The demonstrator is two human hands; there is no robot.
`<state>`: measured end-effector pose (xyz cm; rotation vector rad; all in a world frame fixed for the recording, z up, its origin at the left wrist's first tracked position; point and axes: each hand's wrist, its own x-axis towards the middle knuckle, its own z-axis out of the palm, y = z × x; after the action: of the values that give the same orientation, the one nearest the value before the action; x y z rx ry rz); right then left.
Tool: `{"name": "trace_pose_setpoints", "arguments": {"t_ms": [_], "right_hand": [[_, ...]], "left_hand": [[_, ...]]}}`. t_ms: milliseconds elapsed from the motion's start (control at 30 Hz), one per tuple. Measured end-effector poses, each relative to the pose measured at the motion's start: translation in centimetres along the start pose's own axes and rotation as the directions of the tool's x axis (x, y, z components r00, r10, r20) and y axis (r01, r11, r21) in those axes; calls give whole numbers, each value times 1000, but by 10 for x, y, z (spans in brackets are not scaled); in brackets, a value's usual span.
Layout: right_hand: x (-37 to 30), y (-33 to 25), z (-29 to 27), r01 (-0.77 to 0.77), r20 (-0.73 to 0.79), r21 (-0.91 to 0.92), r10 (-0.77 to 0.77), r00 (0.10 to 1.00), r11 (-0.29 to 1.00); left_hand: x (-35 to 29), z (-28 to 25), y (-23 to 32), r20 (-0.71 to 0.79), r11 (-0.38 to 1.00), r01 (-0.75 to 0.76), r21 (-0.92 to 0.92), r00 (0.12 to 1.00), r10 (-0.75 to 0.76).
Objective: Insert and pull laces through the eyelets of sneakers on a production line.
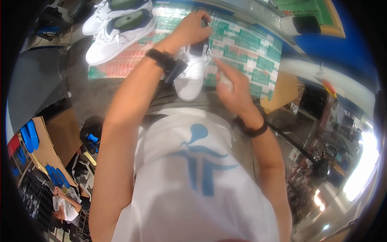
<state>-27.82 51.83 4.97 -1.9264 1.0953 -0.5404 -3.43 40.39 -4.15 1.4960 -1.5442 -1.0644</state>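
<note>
A white sneaker [191, 76] with a dark lining lies in front of me, its toe pointing toward my body. My left hand [192, 29] is curled at the heel end of this shoe, thumb and fingers closed on its dark collar, though the exact grip is partly hidden. On the shoe's right side, my right hand [237, 89] is slightly blurred, its index finger reaching to the laces. Its other fingers are folded round something pale [225, 82] that I cannot make out. A pair of white sneakers [117, 36] with dark green inserts stands at the upper left.
Green, red and white printed sheeting [254, 60] covers the work surface under the shoes. A pale rail [334, 76] runs along the right. At the lower left are a cardboard panel [54, 149] with blue shoe-sole shapes and another person [66, 205] farther off.
</note>
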Motion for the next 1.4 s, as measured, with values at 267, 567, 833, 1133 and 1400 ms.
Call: {"name": "trace_pose_setpoints", "arguments": {"t_ms": [267, 567, 833, 1133, 1400], "right_hand": [[-29, -29, -21, 174, 193, -409, -101, 976, 896], [-79, -22, -46, 104, 198, -289, -47, 979, 952], [-6, -8, 27, 338, 61, -430, -347, 936, 837], [-66, -27, -7, 186, 178, -361, -129, 976, 914], [-4, 0, 68, 357, 4, -262, -369, 929, 896]], "left_hand": [[-10, -13, 4, -1, 997, -20, -79, 1000, 20], [0, -16, -33, -73, 999, 18, 35, 997, -16], [-4, -15, -15, -65, 992, 108, -59, 992, -112], [-8, -11, -6, -191, 980, 89, 176, 980, -54], [-1, -13, 10, -121, 984, 143, 106, 984, -130]]}}
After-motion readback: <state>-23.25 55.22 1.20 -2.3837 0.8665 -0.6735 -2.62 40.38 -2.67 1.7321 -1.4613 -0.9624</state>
